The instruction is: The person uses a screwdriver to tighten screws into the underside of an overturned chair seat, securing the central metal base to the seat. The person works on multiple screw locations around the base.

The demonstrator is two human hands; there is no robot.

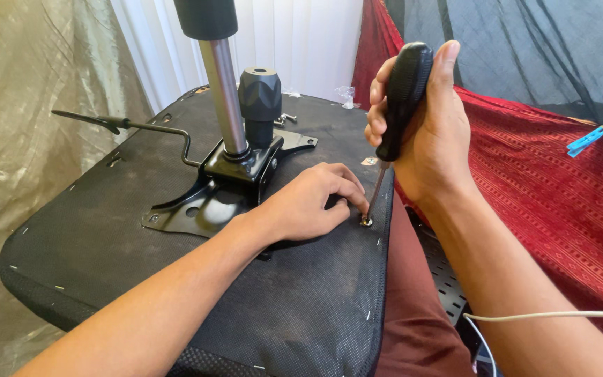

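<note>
While right hand (423, 132) grips screwdriver (398, 112) | screw (366, 221) seemingly touches left fingers (354, 195)

Upturned chair seat (127, 230) (black fabric underside) carries black metal mechanism plate (207, 202), loose bolts (285, 119) near far edge.

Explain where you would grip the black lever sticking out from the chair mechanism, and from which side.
Grip the lever at its flattened paddle end, coming from the left. That end juts free above the seat base, while its bent inner end runs under the mechanism plate beside the gas cylinder, leaving little room.
</note>
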